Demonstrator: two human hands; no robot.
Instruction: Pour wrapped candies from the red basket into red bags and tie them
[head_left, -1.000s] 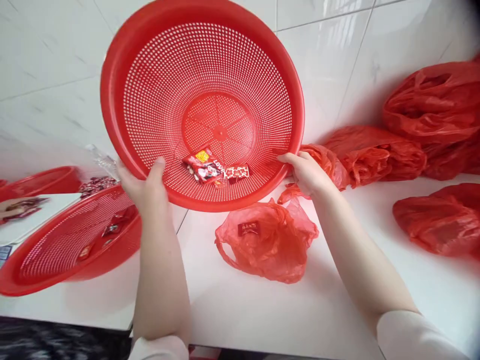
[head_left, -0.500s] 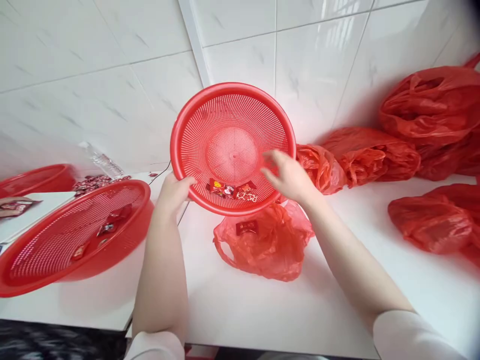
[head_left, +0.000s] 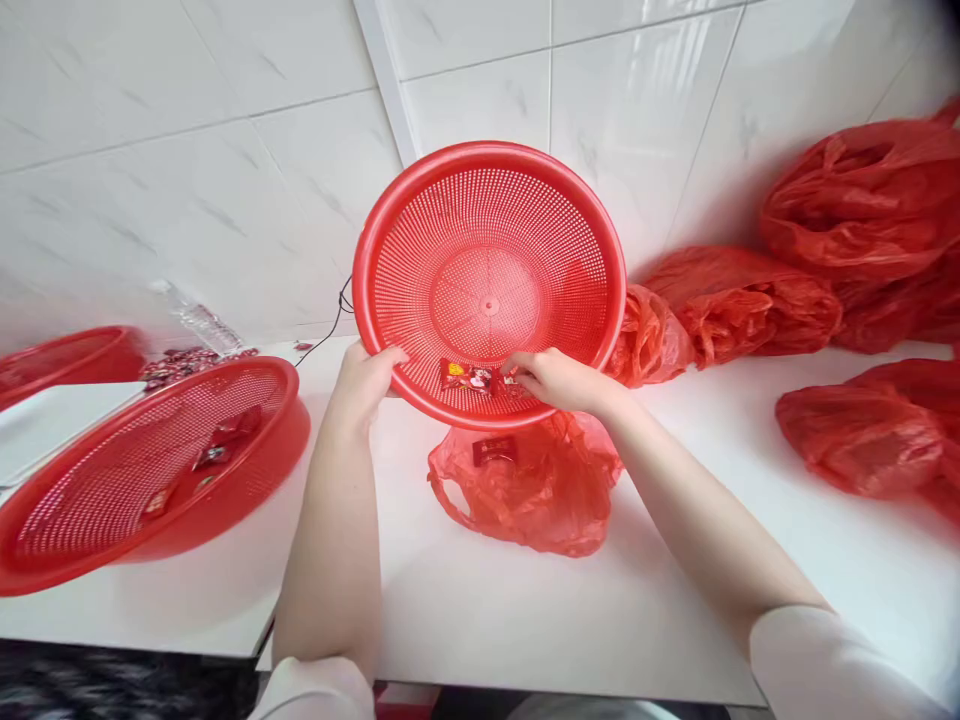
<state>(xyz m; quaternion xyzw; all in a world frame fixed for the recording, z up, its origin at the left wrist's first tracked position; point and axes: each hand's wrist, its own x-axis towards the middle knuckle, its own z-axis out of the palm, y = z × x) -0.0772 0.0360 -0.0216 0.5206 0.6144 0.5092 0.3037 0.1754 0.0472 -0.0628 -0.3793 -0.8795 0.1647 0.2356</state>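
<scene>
Background: white-tiled wall (head_left: 187,190) behind a white table (head_left: 480,620).
Left hand (head_left: 365,385): gripping a round red perforated plastic basket (head_left: 487,275), tilted at the far side of a crumpled red plastic bag (head_left: 551,500).
Right hand (head_left: 555,378): bunched at red printed packets (head_left: 469,378) inside the basket; cannot tell if gripping.

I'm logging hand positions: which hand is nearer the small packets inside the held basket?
Right. The right hand is inside the held basket, its fingers at the packets; the left hand grips the rim, left of them.
</scene>
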